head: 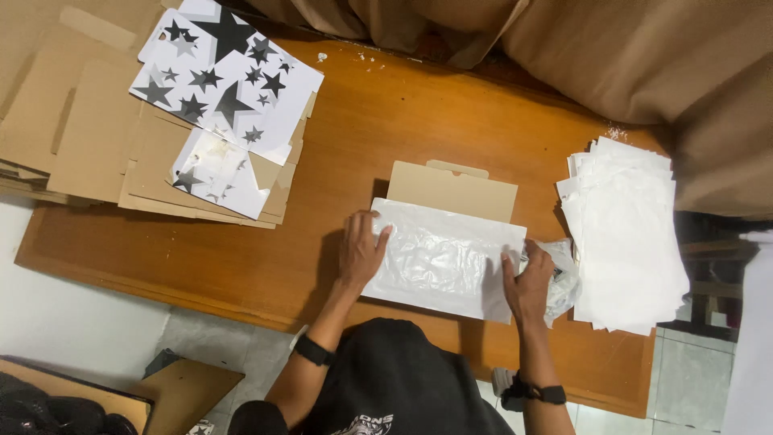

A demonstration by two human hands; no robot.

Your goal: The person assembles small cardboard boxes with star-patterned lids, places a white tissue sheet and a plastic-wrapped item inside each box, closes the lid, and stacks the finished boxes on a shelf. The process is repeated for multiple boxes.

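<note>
My left hand (360,248) lies flat, fingers spread, on the left edge of the white plastic sheet (443,258); my right hand (527,282) presses its right edge, fingers together, on the wooden surface (362,137), with a white sheet stack (624,234) just beyond my right hand

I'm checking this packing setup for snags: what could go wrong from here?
The white sheet lies loose over the cardboard piece, pinned only at its ends by the left hand and right hand, so it might crease or slip. The stack of white sheets overhangs the table edge and could slide off.
</note>
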